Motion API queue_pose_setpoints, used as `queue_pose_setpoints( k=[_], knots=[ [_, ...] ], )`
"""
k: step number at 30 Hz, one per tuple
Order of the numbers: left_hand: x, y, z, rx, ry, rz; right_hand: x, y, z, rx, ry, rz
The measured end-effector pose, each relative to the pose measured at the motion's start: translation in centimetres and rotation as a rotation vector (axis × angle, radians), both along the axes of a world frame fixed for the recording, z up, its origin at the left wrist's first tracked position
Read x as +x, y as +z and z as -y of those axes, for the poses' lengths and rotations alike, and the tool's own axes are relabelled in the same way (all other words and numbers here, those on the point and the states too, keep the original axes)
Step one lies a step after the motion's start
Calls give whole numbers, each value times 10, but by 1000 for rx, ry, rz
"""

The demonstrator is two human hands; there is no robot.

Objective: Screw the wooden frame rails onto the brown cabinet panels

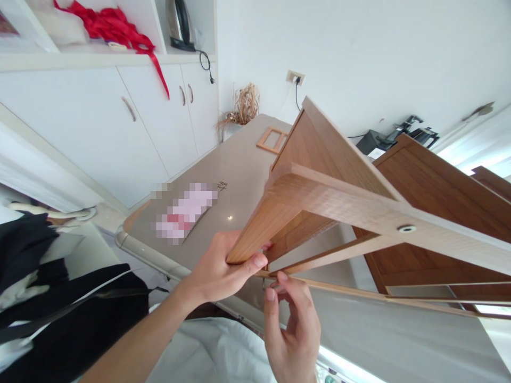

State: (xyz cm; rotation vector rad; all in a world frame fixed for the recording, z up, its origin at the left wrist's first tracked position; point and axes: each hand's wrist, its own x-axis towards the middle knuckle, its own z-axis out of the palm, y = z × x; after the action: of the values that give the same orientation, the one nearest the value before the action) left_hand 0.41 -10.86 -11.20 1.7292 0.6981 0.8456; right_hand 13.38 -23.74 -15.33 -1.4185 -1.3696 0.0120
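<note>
A light-brown wooden furniture piece with slanted legs and a panel stands tilted over the table. My left hand is closed around the lower end of its nearest leg, thumb in front. Just right of it, my right hand pinches thumb and forefinger together below the thin lower rail. A small greyish bit shows between those fingertips, too small to name. A round metal fitting sits in the pale crosspiece.
On the table lie a blurred pinkish sheet, small brass-coloured pieces and a small wooden frame. Dark-brown wooden panels stand at right. White cabinets, a red ribbon and a kettle are at left.
</note>
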Motion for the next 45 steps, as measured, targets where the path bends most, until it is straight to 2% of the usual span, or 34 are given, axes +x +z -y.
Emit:
queue_pose_setpoints(
  k=[4, 12, 20, 31, 38, 45],
  knots=[
    [-1, -2, 0, -9, -6, 1, 17, -2, 8, -12, 37, 28],
    [-2, 0, 1, -14, -26, -1, 46, -12, 23, -184, 98, 150],
    [-3, -2, 1, -16, 2, -26, 33, -24, 19, -101, 21, 209],
    [-4, -1, 2, 18, -15, -30, 9, -46, 9, 10, 71, 280],
    [-3, 4, 2, 18, -27, -25, -5, -39, 0, 17, 135, 295],
    [-1, 2, 5, -10, -36, -19, -7, -32, 0, 20, 63, 322]
  ],
)
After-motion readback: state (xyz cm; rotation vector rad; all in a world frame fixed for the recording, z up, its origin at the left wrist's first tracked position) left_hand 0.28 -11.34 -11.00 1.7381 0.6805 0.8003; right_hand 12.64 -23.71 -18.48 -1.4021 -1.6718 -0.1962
